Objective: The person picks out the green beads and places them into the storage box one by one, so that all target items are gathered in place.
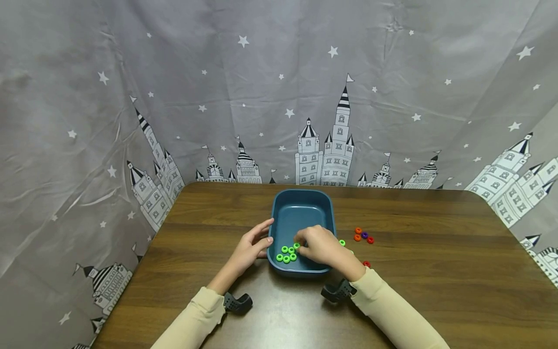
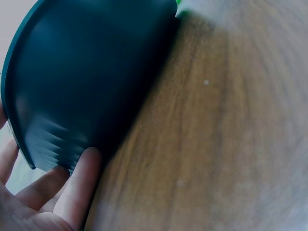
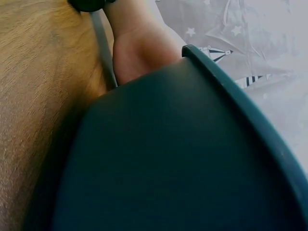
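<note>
A blue rectangular bin [image 1: 301,272] stands on the table, with several small green rings [image 1: 286,259] lying in its near left part. My right hand [image 1: 320,245] reaches over the bin's right wall, and its thumb and forefinger pinch one green ring [image 1: 296,245] beside the others. In the right wrist view, the bin's outer wall [image 3: 159,149] hides these fingertips. My left hand [image 1: 247,248] is against the bin's left side with fingers extended. The left wrist view shows the left fingers [image 2: 79,185] touching the outer wall [image 2: 91,72] near its ridges.
Right of the bin, two orange rings [image 1: 358,237], a purple ring [image 1: 364,235] and a red ring [image 1: 370,240] lie on the wooden table [image 1: 436,271]. Closer to the right wrist are another red ring [image 1: 367,264] and a green ring [image 1: 342,243]. A grey patterned curtain [image 1: 261,106] hangs behind.
</note>
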Motion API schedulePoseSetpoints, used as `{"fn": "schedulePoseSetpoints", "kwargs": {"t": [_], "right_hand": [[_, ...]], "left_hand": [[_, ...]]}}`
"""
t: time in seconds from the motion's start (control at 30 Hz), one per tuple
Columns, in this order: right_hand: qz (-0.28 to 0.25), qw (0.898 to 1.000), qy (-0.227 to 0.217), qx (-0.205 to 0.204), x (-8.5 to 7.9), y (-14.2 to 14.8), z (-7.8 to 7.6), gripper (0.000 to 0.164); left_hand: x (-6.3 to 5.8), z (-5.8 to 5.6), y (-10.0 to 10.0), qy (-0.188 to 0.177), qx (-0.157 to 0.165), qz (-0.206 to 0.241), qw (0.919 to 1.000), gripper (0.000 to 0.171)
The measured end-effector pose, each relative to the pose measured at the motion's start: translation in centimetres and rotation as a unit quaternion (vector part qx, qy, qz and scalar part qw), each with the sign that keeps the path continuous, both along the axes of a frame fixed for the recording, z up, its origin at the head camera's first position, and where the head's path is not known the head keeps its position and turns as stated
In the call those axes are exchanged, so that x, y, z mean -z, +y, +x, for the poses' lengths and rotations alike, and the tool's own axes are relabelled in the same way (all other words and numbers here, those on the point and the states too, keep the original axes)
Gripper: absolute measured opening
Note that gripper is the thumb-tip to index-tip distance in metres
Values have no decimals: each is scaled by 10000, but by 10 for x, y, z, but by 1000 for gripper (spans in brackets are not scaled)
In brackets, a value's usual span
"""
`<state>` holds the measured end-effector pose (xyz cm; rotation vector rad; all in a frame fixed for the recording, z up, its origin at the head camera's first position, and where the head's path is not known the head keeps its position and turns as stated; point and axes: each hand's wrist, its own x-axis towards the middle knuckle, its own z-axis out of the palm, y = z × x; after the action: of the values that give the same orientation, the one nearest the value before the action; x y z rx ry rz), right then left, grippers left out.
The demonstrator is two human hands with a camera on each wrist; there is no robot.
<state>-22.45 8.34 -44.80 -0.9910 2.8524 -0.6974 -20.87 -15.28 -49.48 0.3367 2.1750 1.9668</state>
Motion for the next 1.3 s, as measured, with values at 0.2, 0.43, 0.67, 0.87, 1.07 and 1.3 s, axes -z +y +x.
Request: {"fn": "schedulePoseSetpoints", "kwargs": {"t": [0.2, 0.43, 0.67, 0.87, 1.07, 1.3], "right_hand": [[228, 9996, -133, 50, 0, -1, 1, 14], [383, 9991, -139, 128, -1, -2, 3, 12], [485, 9986, -178, 112, -2, -3, 3, 7], [525, 9985, -176, -13, -2, -3, 3, 3], [540, 9985, -106, -54, -2, -3, 3, 3], [515, 9986, -86, -40, -1, -3, 3, 4]], "left_hand": [[0, 0, 0, -13, 7, 16, 10000, 56], [0, 0, 0, -10, -22, 3, 10000, 56], [1, 0, 0, 4, -52, 13, 10000, 56], [1, 0, 1, 3, -41, 11, 10000, 56], [0, -1, 1, -38, -36, -11, 10000, 55], [0, -1, 0, -51, -18, -16, 10000, 56]]}}
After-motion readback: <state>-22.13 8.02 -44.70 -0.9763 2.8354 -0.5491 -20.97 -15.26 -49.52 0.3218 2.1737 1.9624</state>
